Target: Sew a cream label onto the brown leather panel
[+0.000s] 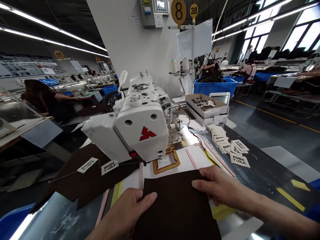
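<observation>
A: Head view, quick pass, big to small. What's on the table?

B: White sewing machine takes up the middle, red logo facing me. Left of it, a dark brown panel lies flat with two sewn-on labels, likely parked clear of the needle area.

A: And what you're holding?

B: Brown fabric piece, flat on the table right in front of me, its far edge just short of the orange frame clamp under the machine head. My left hand sits on its left edge, thumb on top. My right hand pins the top right corner, fingers flat. Both grips are closed on the fabric, pressing more than pinching, I'd say to keep it square to the guides.

A: Smaller stuff?

B: Open box of parts behind, to the right. Loose stack of printed labels fanned out near my right hand, within easy reach. Pink guide strips on the white plate, just beyond the fabric.
</observation>
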`<action>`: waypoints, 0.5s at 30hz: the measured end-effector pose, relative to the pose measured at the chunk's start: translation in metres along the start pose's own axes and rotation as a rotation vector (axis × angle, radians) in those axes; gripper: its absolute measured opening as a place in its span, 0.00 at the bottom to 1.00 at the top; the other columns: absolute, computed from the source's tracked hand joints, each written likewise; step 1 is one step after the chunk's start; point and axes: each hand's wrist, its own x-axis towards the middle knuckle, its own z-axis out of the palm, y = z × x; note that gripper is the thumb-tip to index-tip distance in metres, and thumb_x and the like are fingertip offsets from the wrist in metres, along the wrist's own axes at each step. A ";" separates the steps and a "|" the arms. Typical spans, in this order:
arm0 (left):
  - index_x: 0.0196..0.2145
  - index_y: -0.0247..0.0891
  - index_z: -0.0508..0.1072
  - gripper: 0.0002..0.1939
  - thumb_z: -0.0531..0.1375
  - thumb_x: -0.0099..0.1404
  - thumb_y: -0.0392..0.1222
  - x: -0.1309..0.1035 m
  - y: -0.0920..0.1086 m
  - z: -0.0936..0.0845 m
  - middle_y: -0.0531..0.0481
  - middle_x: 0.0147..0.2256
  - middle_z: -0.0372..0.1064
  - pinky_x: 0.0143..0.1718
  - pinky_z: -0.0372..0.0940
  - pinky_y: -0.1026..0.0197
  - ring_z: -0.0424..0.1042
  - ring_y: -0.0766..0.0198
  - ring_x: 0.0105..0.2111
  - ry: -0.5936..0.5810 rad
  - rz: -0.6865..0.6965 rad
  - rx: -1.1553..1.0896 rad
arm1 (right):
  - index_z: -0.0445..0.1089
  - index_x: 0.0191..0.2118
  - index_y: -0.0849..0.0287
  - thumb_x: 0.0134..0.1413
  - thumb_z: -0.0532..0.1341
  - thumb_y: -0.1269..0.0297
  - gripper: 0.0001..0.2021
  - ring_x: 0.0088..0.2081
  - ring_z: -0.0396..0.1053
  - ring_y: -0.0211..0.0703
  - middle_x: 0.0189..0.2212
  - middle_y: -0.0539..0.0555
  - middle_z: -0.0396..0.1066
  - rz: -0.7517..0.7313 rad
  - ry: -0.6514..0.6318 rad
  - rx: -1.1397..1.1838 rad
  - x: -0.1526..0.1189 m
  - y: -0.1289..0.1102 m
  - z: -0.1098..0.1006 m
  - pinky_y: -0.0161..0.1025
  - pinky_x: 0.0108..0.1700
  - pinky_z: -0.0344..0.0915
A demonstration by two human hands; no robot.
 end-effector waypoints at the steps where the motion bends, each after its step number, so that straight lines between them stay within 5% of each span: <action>1: 0.24 0.42 0.60 0.33 0.55 0.63 0.77 0.006 0.000 -0.001 0.53 0.14 0.60 0.16 0.48 0.64 0.57 0.64 0.14 0.005 -0.022 0.065 | 0.63 0.28 0.56 0.64 0.64 0.51 0.18 0.17 0.61 0.34 0.18 0.45 0.65 0.023 0.016 -0.104 0.008 -0.001 -0.004 0.31 0.20 0.55; 7: 0.18 0.42 0.51 0.31 0.58 0.66 0.65 0.035 0.007 -0.018 0.52 0.12 0.58 0.20 0.52 0.64 0.56 0.66 0.14 -0.011 0.025 0.196 | 0.61 0.25 0.56 0.67 0.57 0.56 0.18 0.17 0.66 0.35 0.20 0.50 0.74 0.093 -0.009 -0.392 0.042 -0.016 -0.020 0.33 0.22 0.60; 15: 0.19 0.40 0.61 0.24 0.57 0.66 0.56 0.065 0.012 -0.041 0.52 0.13 0.61 0.16 0.53 0.66 0.59 0.65 0.15 -0.124 0.068 0.113 | 0.63 0.25 0.56 0.63 0.60 0.56 0.16 0.18 0.66 0.36 0.19 0.51 0.73 0.122 -0.031 -0.463 0.091 -0.036 -0.037 0.33 0.23 0.60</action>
